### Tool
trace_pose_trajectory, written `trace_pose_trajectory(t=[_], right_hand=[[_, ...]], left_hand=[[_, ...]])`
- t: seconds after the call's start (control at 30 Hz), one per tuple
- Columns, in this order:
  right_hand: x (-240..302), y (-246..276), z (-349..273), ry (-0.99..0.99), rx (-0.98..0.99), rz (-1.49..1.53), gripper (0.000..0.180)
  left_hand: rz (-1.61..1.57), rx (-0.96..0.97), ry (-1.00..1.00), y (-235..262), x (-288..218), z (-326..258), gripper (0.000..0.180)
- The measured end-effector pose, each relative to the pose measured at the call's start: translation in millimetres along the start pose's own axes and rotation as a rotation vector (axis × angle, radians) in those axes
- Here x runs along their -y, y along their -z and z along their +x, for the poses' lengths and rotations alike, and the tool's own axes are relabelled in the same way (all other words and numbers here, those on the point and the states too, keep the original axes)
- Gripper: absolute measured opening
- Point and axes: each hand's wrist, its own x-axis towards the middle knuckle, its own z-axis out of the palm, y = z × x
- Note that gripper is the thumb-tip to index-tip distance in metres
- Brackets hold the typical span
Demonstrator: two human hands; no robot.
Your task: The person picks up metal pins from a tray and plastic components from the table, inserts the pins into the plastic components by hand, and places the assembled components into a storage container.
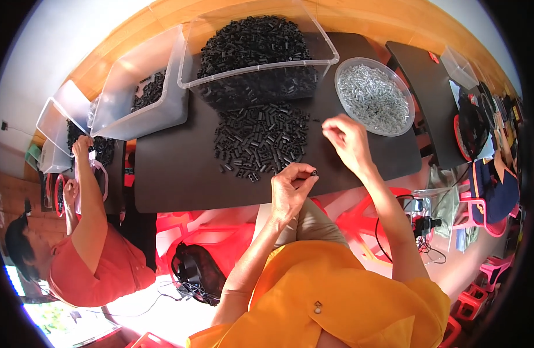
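My left hand [290, 188] pinches a small black cylindrical part [314, 173] at its fingertips, just above the near edge of the black table [174, 174]. My right hand [345, 139] hovers over the table a little farther right, fingers curled, holding nothing that I can make out. A loose heap of small black parts [261, 139] lies on the table left of both hands. Right of my right hand stands a round clear bowl of small silvery metal pieces [374, 95].
A clear bin of black parts [255, 49] tilts behind the heap; a second clear bin [142, 95] stands to its left. A person in a red shirt [90, 255] works at the left. Another black table [435, 98] and pink stools are to the right.
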Motion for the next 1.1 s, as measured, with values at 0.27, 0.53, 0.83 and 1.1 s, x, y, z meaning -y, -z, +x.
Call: trace_pose_trajectory(t=[0.27,0.53,0.83,1.1], right_hand=[[-36,-21,33,0.269,0.095,-0.335,0.018],[0,-1,-8,-0.333,0.254,0.598,0.015],[24,2,-32,-0.498,0.304,0.701,0.013],[26,2,-32,-0.301,0.327,0.538,0.011]], left_hand=[[-0.092,0.014,0.089,2,-1,1,0.013],[-0.273,0.001,0.129,4,-6,2,0.013],[-0.282,-0.01,0.175,3,-10,2,0.014],[-0.269,-0.003,0.174,3,-13,3,0.012]])
